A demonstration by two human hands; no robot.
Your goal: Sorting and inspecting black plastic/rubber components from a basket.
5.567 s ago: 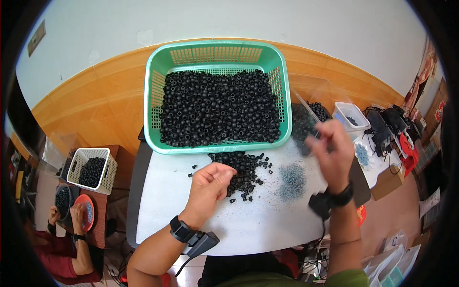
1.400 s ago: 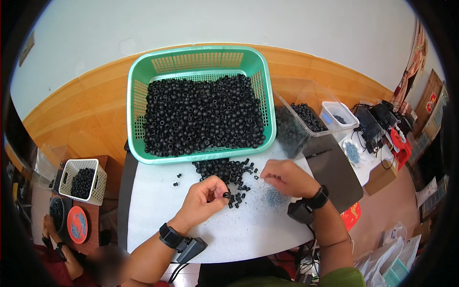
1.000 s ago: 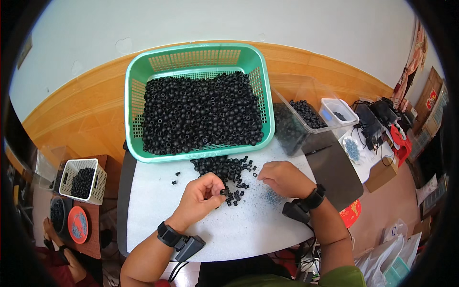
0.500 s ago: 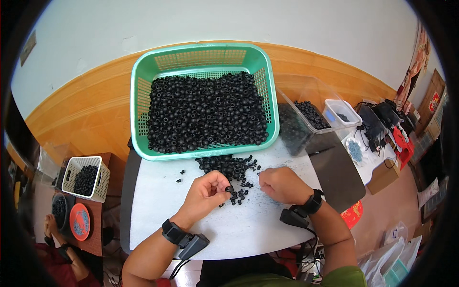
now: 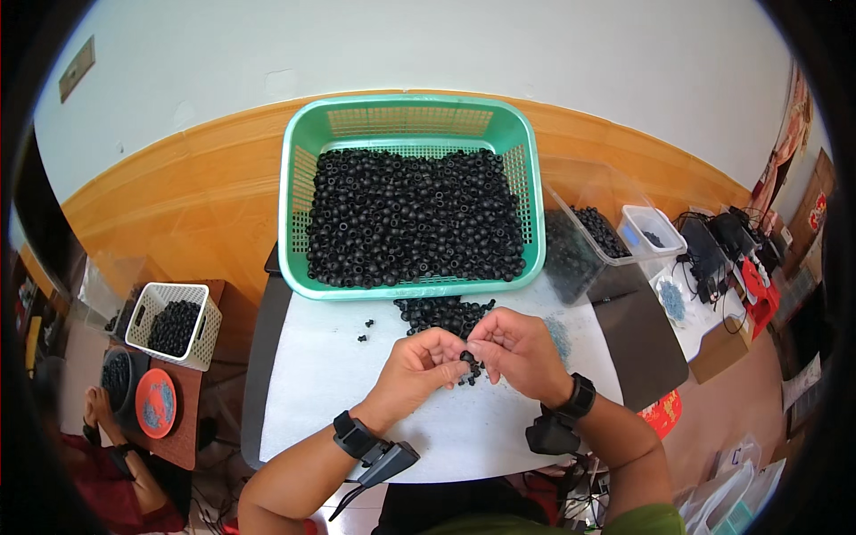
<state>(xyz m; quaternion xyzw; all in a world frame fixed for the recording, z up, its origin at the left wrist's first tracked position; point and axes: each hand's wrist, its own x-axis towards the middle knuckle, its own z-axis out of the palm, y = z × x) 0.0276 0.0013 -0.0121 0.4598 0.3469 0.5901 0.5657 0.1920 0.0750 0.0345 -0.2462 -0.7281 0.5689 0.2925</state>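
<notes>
My left hand (image 5: 412, 367) is closed in a pinch on a small round black plastic piece (image 5: 467, 357). Beside it my right hand (image 5: 524, 353) has its thumb and forefinger pressed together, the tips meeting the left fingertips at the piece; whatever they hold is too small to make out. Under and behind both hands lies a loose pile of black plastic pieces (image 5: 437, 314) on the white table top (image 5: 357, 428). Directly behind the pile stands a green basket (image 5: 299, 205) filled with many like pieces. Small blue-grey bits (image 5: 559, 339) are scattered beside my right hand.
A clear plastic bin (image 5: 571, 259) and a white tub (image 5: 655, 230) stand to the right. On the left, a side table (image 5: 185, 419) carries a cream basket (image 5: 205, 330) and an orange plate (image 5: 156, 383); another person's hands (image 5: 100, 408) are there.
My right hand has lifted from the table and moved left to meet my left hand at the black piece. The whole view has shifted slightly.
</notes>
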